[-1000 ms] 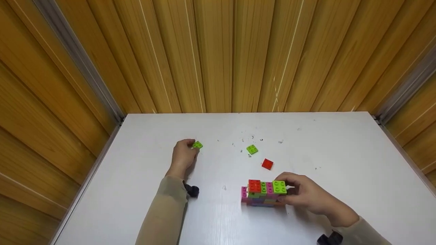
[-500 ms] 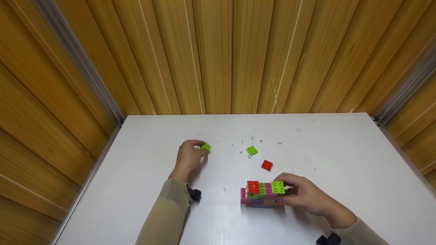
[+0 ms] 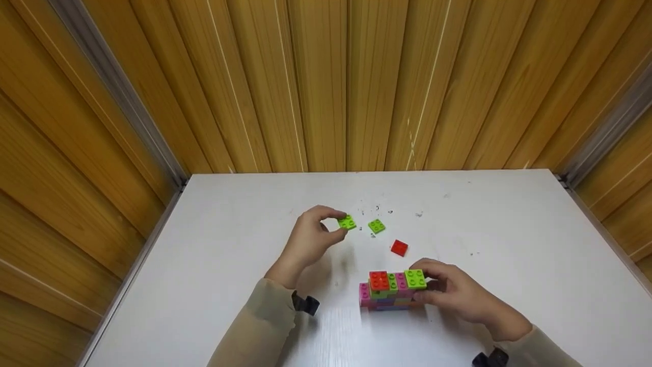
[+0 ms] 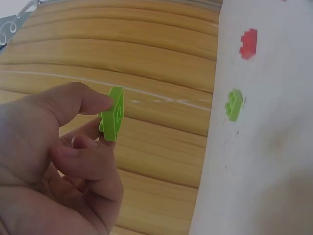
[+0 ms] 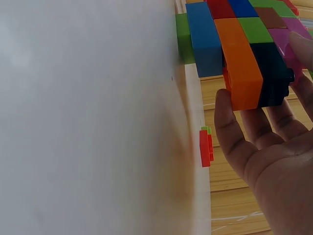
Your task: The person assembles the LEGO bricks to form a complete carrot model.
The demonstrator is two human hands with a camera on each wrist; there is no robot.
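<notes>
My left hand [image 3: 316, 237] pinches a small flat green brick [image 3: 347, 222] between thumb and fingers, lifted above the white table [image 3: 229, 265]; the left wrist view shows the same green brick [image 4: 112, 115] edge-on at my fingertips [image 4: 100, 104]. My right hand [image 3: 448, 293] grips the right end of a multicoloured brick block [image 3: 389, 291] standing on the table, topped with red, green and pink bricks. In the right wrist view my fingers [image 5: 239, 147] wrap the brick block [image 5: 244, 44] at its orange end.
A loose green brick [image 3: 377, 225] and a loose red brick [image 3: 399, 247] lie on the table behind the block, both also in the left wrist view: green brick [image 4: 234, 104], red brick [image 4: 249, 43]. Wooden panel walls [image 3: 326, 81] enclose the table on three sides.
My left hand has carried the small green brick to the right, from the table's left side toward the loose green brick. The right hand and block have stayed put.
</notes>
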